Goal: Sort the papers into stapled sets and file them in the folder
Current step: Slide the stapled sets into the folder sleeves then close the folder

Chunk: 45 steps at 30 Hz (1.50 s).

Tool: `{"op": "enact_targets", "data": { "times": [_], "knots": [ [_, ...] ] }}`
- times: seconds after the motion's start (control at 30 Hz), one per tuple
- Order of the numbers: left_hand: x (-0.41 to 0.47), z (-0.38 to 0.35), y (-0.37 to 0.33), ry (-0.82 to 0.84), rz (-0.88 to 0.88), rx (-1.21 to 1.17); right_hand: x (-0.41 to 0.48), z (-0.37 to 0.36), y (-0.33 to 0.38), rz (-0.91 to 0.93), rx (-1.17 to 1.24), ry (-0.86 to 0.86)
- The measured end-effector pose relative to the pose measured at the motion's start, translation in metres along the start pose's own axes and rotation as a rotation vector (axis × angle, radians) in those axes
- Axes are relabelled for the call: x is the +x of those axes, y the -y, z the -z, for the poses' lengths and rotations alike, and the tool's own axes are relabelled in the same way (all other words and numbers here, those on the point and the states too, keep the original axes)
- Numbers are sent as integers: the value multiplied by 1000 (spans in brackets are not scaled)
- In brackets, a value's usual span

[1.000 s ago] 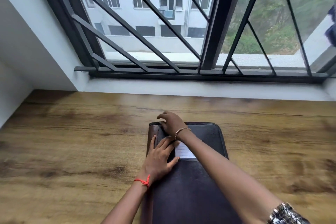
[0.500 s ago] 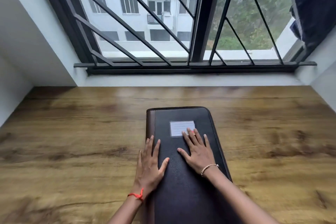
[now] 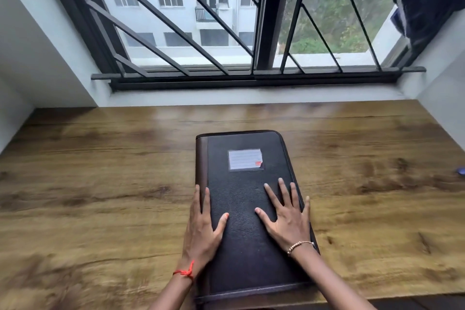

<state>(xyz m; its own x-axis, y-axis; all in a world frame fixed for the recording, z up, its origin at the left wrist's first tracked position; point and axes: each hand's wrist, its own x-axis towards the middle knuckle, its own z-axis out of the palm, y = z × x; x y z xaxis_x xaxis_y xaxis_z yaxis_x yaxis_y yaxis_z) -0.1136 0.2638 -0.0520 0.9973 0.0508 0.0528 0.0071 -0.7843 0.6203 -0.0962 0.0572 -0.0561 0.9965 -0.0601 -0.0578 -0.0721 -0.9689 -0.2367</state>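
A wooden worktop under a barred window carries the closed black folder, flat at its near middle. The left hand lies along the brown spine edge and the right hand on the cover, fingers straight, spread, grasping nothing. The cover's lined label bears a red mark, perhaps a sticker.

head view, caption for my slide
Left hand and right hand flat on the closed folder on a wooden desk.

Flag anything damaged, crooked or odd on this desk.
Only the lined white label on the closed black leather folder: its lower right corner carries a red mark and looks peeled or torn. Nothing else stands out.
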Motion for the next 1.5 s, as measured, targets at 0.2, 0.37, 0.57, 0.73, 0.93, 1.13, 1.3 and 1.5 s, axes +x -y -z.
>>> {"op": "enact_targets", "data": {
  "times": [0.2,0.37,0.57,0.73,0.93,1.13,1.3,1.5],
  "knots": [
    [5,-1,1,-149,235,-268,7,11,8,-254,162,-105],
    [7,-2,5,-188,267,-368,27,13,15,-393,281,-145],
    [10,-4,10,-215,302,-429,51,20,15,-511,436,-166],
    [33,-3,13,-184,353,-507,73,23,14,-572,533,-180],
    [78,6,8,-155,343,-499,119,37,20,-585,622,-179],
    [114,7,-1,-157,277,-358,152,37,28,-534,490,-96],
    [113,-2,-3,-26,105,-33,144,24,35,-445,192,-114],
    [112,-8,3,-42,-21,212,133,8,25,-188,37,-91]
  ]
}}
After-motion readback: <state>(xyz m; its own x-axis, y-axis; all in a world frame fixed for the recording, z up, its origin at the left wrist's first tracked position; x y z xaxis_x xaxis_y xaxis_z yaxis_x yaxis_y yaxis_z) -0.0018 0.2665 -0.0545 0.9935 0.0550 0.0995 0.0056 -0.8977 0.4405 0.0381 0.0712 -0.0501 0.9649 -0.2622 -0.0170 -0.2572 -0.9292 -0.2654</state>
